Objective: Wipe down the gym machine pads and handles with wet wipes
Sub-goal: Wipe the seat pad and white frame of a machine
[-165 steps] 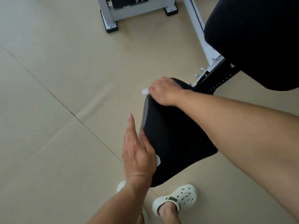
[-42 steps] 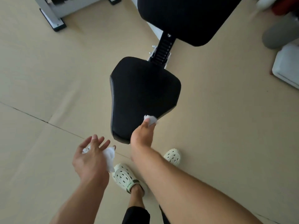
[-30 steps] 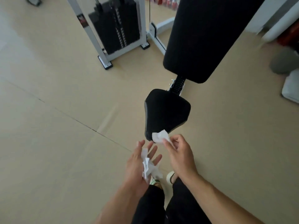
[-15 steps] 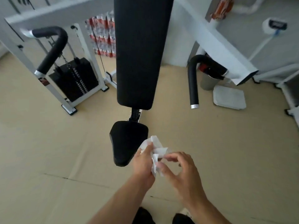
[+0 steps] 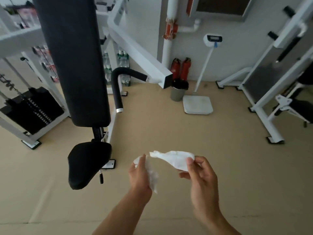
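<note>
My left hand (image 5: 139, 173) holds a crumpled white wet wipe (image 5: 152, 177) in its palm. My right hand (image 5: 200, 175) pinches a second white wipe (image 5: 174, 157) stretched out to the left between thumb and fingers. Both hands hover over the floor, to the right of the gym machine's black seat pad (image 5: 88, 163). The tall black back pad (image 5: 76, 61) rises above the seat at upper left. A black foam handle (image 5: 116, 89) bends down from the white machine arm (image 5: 140, 55), right of the back pad.
A black weight stack (image 5: 32, 109) in a white frame stands at the left. A grey bin (image 5: 178, 92), a white scale (image 5: 197, 104) and two red extinguishers (image 5: 181, 67) sit by the back wall. Another white machine frame (image 5: 264, 92) is at the right.
I stopped wiping the seat pad and stood back; the view rose and turned right. My hands met with both wipes, then my right hand pulled its wipe out to the right.
</note>
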`<action>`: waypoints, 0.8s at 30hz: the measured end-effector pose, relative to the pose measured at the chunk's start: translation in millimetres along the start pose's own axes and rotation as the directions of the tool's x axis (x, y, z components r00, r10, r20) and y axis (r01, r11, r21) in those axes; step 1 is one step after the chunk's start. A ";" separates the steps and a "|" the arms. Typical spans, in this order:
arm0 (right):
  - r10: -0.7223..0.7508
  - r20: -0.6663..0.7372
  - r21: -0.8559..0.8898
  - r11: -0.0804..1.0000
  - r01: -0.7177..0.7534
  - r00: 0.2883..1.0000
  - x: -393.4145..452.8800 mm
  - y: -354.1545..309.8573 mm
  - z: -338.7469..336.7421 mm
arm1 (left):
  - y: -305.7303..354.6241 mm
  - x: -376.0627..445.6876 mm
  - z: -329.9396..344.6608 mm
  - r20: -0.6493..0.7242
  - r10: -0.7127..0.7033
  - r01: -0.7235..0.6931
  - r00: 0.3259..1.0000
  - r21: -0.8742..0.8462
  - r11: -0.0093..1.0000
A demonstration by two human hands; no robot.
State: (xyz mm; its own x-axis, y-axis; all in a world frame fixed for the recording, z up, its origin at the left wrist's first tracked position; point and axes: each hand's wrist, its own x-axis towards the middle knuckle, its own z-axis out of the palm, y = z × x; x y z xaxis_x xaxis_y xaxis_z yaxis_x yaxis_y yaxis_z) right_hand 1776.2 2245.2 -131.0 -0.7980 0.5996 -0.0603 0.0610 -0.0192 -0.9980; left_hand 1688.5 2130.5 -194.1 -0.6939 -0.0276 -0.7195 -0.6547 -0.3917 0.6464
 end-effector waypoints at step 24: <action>0.396 -0.496 0.273 0.916 -0.294 0.773 162.7 30.3 -237.2 | -112.3 -13.7 290.0 0.531 -0.173 -0.098 0.829 0.443 0.891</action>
State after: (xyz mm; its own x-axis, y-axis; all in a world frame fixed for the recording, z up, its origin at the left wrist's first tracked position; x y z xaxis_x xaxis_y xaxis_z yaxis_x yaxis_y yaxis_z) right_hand 1790.4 2531.9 -166.0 -0.2950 0.8527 -0.4311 0.1271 -0.4121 -0.9022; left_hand 1684.6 2441.6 -183.3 -0.6214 0.5336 -0.5738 -0.6483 0.0611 0.7589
